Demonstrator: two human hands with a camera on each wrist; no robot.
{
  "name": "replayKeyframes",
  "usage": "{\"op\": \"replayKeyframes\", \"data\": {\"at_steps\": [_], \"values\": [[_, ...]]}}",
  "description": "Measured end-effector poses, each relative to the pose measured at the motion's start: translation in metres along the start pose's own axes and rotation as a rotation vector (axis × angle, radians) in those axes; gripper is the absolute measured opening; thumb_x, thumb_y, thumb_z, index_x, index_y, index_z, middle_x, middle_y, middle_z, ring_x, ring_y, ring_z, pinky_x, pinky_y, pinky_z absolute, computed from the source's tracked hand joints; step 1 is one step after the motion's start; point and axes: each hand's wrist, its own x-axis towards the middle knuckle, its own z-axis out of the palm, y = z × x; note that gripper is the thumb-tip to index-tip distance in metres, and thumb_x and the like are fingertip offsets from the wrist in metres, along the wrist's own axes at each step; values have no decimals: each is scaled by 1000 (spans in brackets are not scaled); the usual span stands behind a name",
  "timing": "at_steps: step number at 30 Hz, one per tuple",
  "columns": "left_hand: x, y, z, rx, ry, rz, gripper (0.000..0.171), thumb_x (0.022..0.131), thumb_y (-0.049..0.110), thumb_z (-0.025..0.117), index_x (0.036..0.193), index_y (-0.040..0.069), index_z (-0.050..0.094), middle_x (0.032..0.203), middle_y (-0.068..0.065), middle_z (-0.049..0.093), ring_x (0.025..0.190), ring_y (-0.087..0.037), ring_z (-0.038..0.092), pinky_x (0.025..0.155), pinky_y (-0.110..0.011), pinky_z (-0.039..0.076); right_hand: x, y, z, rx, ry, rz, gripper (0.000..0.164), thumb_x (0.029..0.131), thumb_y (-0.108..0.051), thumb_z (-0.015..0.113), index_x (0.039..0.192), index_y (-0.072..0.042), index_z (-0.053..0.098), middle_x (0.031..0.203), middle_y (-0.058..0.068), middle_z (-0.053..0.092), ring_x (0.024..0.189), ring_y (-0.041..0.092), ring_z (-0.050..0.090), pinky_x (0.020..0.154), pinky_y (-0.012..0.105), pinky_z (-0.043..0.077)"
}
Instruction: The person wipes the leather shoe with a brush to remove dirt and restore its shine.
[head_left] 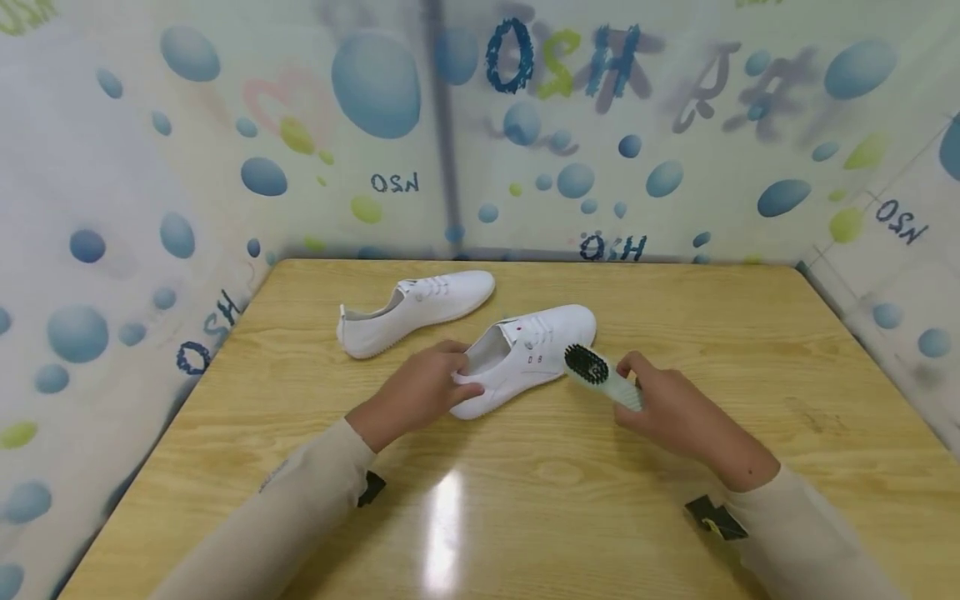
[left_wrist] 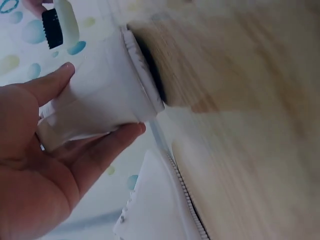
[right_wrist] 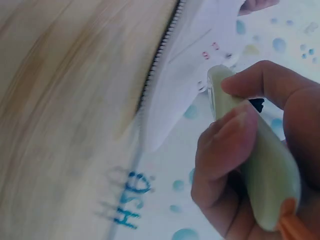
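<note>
A white lace-up shoe (head_left: 557, 332) lies on the table with its toe pointing to the far right. My left hand (head_left: 427, 385) grips its heel (left_wrist: 102, 92), the thumb on one side and the fingers on the other. In my right hand (head_left: 667, 408) is a pale green brush (right_wrist: 265, 170) with black bristles (head_left: 587, 364). The bristles face up in the head view, close beside the shoe's near side. Whether they touch it I cannot tell. Behind and to the left lies the second white shoe (head_left: 442, 302), which neither hand touches.
A light wooden table (head_left: 570, 508) carries both shoes. Patterned curtains (head_left: 480, 167) with blue and green dots stand behind it and along both sides. From the brush handle's end hangs an orange cord (right_wrist: 290, 222).
</note>
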Motion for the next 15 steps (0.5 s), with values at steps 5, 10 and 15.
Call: {"op": "replayKeyframes", "data": {"at_steps": [5,10,15], "values": [[-13,-8,-3,-73,-32,65,35,89,33,77,70,14,54,130,-11,66,105,-22,66,75,-28,49,-8,-13,2,-14,13,-46,40,88,-12,64,123,-4,45,73,3,59,55,11,47,49,26,40],[-17,-14,-7,-121,-78,154,40,91,32,74,67,15,46,129,-7,67,110,-18,65,75,-26,48,-16,-24,2,-42,25,-87,41,90,-14,64,125,-7,44,66,0,53,53,9,44,47,24,37],[-18,-20,-9,-202,-140,234,37,92,31,72,71,17,46,127,-4,66,121,-18,62,79,-25,51,-23,-34,5,-54,37,-140,41,90,-11,67,124,-11,43,60,-5,46,49,5,39,46,22,35]]}}
